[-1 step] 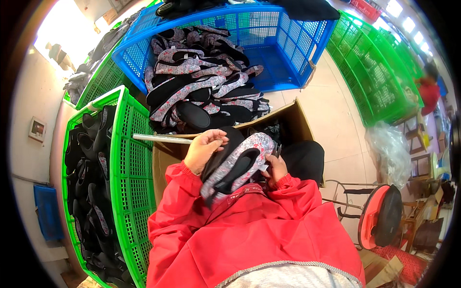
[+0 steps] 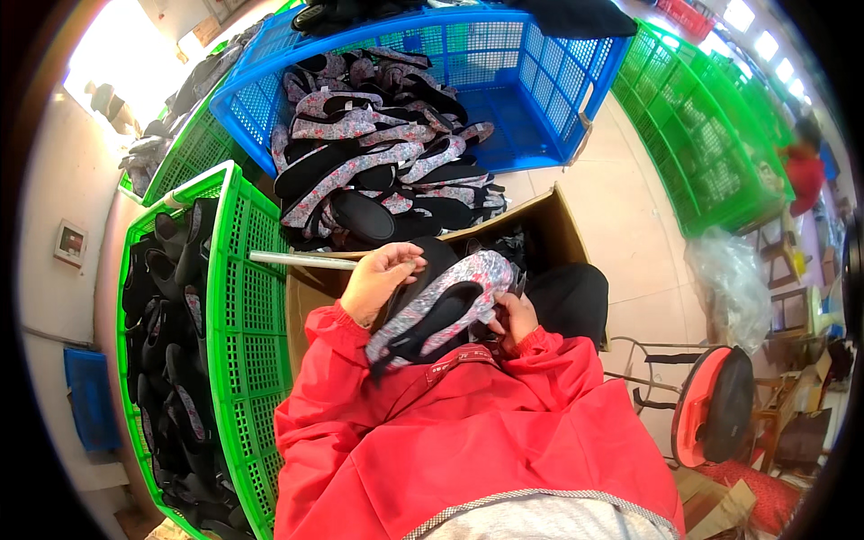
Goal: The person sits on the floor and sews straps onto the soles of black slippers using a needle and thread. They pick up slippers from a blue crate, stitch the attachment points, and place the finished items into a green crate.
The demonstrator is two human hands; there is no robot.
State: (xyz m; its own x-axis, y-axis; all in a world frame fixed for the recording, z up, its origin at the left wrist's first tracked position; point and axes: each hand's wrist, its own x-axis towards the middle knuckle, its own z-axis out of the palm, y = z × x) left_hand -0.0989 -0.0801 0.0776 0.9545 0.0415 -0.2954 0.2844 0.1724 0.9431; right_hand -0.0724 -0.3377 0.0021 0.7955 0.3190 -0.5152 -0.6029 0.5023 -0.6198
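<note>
A floral shoe (image 2: 484,273), grey and red with a black lining (image 2: 450,310), slants before the red jacket (image 2: 477,441), its end pinched in the right hand (image 2: 516,319); the left hand (image 2: 378,283) curls by a dark shape (image 2: 432,261) (I cannot tell whether its fingers grip). Beyond, a pale tube (image 2: 301,260) crosses a cardboard box (image 2: 560,220). A green crate (image 2: 256,360) flanks the left; farther, floral shoes (image 2: 360,162) spill from a blue crate (image 2: 576,90).

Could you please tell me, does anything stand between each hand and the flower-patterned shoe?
For the left hand, yes: a dark piece, possibly another shoe, shows between its fingers and the flower-patterned shoe. For the right hand, nothing visible: its fingers are at the shoe's end.
</note>
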